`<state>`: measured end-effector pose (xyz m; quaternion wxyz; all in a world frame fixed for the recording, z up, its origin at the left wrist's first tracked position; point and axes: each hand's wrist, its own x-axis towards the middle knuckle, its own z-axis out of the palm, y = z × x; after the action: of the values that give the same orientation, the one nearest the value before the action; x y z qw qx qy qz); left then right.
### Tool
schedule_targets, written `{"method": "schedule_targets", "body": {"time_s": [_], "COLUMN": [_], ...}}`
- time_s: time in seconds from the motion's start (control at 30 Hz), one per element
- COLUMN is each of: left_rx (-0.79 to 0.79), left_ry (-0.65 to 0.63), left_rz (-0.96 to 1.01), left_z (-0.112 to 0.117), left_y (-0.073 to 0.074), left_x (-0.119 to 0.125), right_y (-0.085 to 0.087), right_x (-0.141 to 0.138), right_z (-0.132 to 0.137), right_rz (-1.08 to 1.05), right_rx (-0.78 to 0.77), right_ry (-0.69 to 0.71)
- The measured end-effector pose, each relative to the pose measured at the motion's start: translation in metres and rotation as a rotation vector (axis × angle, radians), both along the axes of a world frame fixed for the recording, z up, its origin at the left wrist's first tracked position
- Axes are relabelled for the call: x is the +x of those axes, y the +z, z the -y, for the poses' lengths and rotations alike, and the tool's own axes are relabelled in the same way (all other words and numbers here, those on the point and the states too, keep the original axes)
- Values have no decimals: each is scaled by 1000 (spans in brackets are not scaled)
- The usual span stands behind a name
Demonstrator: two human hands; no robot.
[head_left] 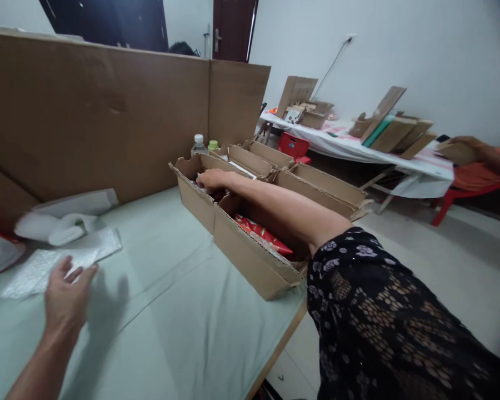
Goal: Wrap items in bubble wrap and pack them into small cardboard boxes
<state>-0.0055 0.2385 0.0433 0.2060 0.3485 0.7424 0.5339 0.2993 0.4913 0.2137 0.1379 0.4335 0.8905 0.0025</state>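
My right hand [211, 181] reaches down into the far left section of a divided cardboard box [250, 254]. Its fingers are bent and partly hidden behind the box wall, so what they touch does not show clearly. Under my forearm, a red patterned packet [266, 235] lies in the near section. My left hand [68, 286] hovers over the table at the left, holding nothing, its fingers apart and slightly curled. Just beyond it lie a flat sheet of bubble wrap [83, 254] and a white roll [66, 229].
Cardboard panels [150, 105] wall off the table's far side. A clear bottle with a white cap [199, 145] and a green-lidded container [213, 146] stand behind the box. At right, another table [425, 169] bears cardboard pieces, and a person's arm [479, 150] shows beside it.
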Motion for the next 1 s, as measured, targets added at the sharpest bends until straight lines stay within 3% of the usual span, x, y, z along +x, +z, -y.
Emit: {"method": "schedule_targets", "body": {"time_s": [0.03, 0.1, 0.23, 0.33, 0.43, 0.53, 0.6, 0.67, 0.8, 0.9, 1.0], "left_rx": [-48, -89, -96, -98, -73, -57, -51, -51, -48, -29, 3], "left_ry": [29, -39, -270, -335, -359, -362, -366, -370, -371, -366, -359], "left_rz": [-34, -145, -345, -430, -510, -551, -561, -567, -618, -650, -666], "left_z": [5, 6, -13, -30, -38, -36, -34, -33, -34, -35, -36], "left_y": [-3, -4, -4, -12, -23, -30, -33, -35, -40, -47, -54], "left_x": [15, 41, 64, 71, 78, 80, 79, 78, 76, 74, 72], "right_y": [2, 16, 67, 100, 112, 107, 97, 85, 63, 49, 36], "right_x": [3, 12, 14, -23, -74, -87, -66, -30, 36, 55, 55], "right_z": [0, 1, 11, 28, 28, 7, -12, -29, -52, -64, -75], "right_rz": [-10, -85, -432, -634, -729, -737, -682, -597, -328, -211, -166], "right_rx": [26, 115, 372, 405, 322, 313, 351, 391, 316, 212, 141], "right_ry": [-4, -51, -127, 55, 226, 229, 122, -71, -390, -444, -453]}}
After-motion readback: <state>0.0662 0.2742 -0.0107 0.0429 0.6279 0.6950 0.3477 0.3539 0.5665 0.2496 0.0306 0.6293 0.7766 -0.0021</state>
